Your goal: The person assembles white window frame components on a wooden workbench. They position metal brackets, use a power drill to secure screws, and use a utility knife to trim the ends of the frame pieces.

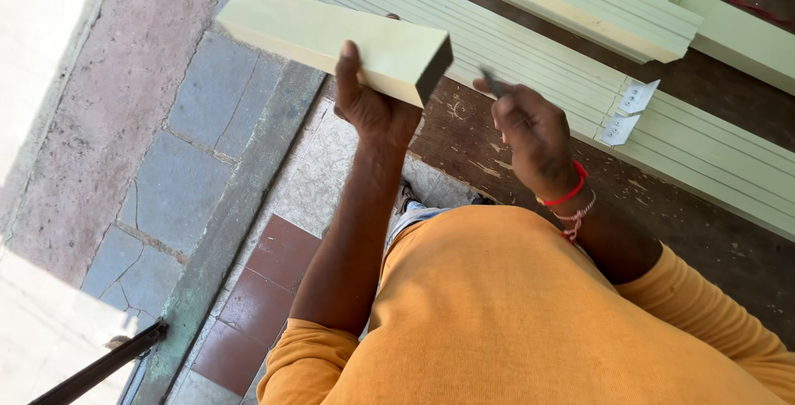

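Right, left hand (374, 107) w/ fingers wrapped under and thumb up the near face of a short pale green bar (331, 39), smooth painted, rectangular hollow section, dark open end toward the right hand (530, 127). Bar is held up in the air, just left of the table (712, 239) edge. Right hand is closed, fingers pressed together pinching a thin dark tool (494, 84), kind unclear, near the bar's open end but apart from it. Long ribbed green panels (580, 82) lie across the table beyond the bar, w/ small white brackets (629, 111) on their edge. Table is dark scratched wood. Left of the bar, below it, grey stone slabs and red tiles (265, 289), open floor.
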